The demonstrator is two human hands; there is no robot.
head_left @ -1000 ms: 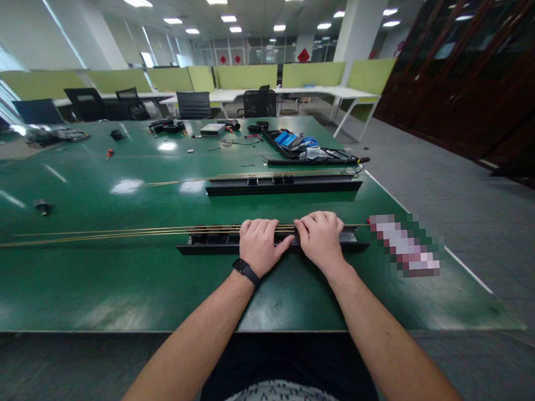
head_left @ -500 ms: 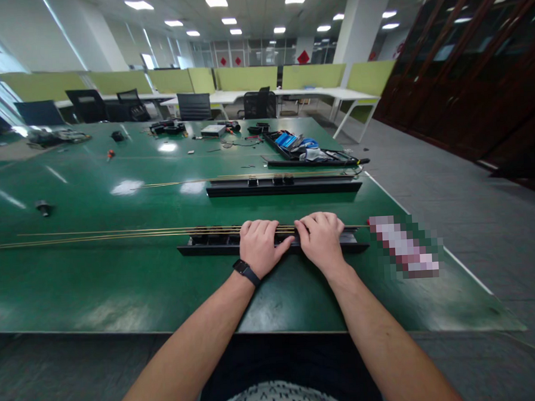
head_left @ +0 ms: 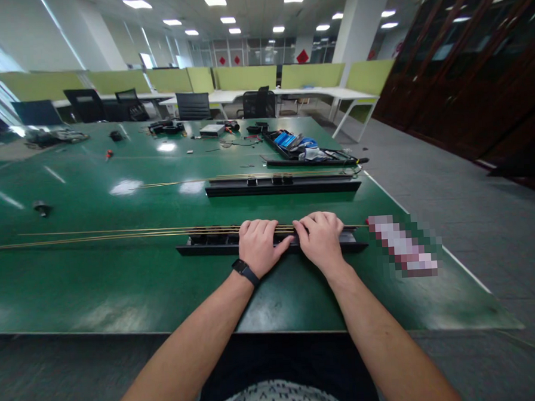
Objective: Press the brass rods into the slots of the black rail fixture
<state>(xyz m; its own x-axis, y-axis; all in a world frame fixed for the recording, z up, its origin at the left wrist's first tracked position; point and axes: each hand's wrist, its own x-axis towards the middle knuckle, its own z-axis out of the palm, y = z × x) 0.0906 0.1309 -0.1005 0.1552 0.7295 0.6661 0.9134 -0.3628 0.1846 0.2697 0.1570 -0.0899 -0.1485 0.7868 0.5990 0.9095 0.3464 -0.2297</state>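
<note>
Left grip (head_left: 266,241) and right grip (head_left: 316,235), fingers curled, clasp the black channel (head_left: 210,250).

Near channel (head_left: 207,250) on table (head_left: 119,286), set back from front edge. Left hand (head_left: 258,243) over channel's middle; right hand (head_left: 318,237) beside it, toward channel's right end. Rods (head_left: 117,235) along channel, running well out past its left end; their course behind fingers hidden. Obscured item (head_left: 402,246) just beyond channel's right end. Far channel (head_left: 285,189) behind near channel, roughly parallel. Small part (head_left: 41,208) well left of far channel. Bar (head_left: 310,162) behind far channel, heap (head_left: 294,142) behind bar. Desks (head_left: 307,92) behind table; cabinet (head_left: 458,83) to right.
</note>
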